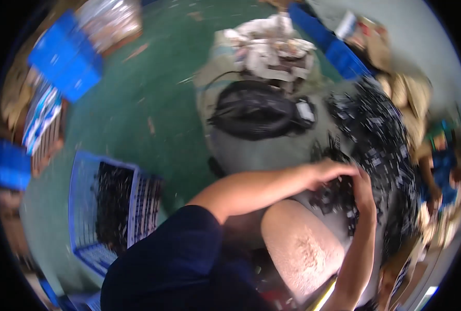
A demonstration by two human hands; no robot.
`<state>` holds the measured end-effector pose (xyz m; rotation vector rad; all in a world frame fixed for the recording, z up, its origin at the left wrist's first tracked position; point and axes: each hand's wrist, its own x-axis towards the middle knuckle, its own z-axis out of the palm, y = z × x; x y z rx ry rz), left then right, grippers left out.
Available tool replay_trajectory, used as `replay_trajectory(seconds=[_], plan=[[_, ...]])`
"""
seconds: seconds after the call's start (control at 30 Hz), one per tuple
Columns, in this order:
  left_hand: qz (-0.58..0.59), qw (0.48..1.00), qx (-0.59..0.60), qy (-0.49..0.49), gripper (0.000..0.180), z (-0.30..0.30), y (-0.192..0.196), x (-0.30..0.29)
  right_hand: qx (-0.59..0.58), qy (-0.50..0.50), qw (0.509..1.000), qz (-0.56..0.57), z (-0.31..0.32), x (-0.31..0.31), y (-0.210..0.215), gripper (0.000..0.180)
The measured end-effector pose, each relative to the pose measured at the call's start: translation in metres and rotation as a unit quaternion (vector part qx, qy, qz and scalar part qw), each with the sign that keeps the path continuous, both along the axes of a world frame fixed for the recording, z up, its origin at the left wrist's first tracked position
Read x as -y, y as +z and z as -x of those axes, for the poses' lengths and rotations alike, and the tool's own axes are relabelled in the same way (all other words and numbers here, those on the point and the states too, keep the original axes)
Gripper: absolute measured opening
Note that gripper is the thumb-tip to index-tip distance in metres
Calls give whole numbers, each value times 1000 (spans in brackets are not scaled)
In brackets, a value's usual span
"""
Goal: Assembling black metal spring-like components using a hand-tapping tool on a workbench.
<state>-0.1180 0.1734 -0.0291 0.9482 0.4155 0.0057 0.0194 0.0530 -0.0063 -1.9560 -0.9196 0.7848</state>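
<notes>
In the head view, the only one I have, I see my left hand point(331, 172) and right hand point(364, 187) brought together, fingers bent into an arch over small black parts point(340, 199) on a grey surface. Blur hides the fingertips, so I cannot tell whether either hand grips anything. The parts lie under and just beyond my hands, joining a larger dark heap point(378, 129) toward the upper right. A blue crate point(133, 207) with more dark pieces stands well apart at the left.

To work this well, I would stay low, curl the fingers rather than pinch, and take modest amounts so pieces don't slip between the palms. The right forearm wants clearance beside the bare knee point(303, 249), and slower movement would sharpen my view.
</notes>
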Motion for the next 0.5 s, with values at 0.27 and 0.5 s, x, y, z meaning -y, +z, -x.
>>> replay_trajectory(seconds=[0.27,0.5], plan=[[43,973,222,55,34,122,45,2,77,87,992,-49,138,19,122,47],[-10,957,239,165,25,323,14,-7,16,298,952,-65,256,-25,103,57]])
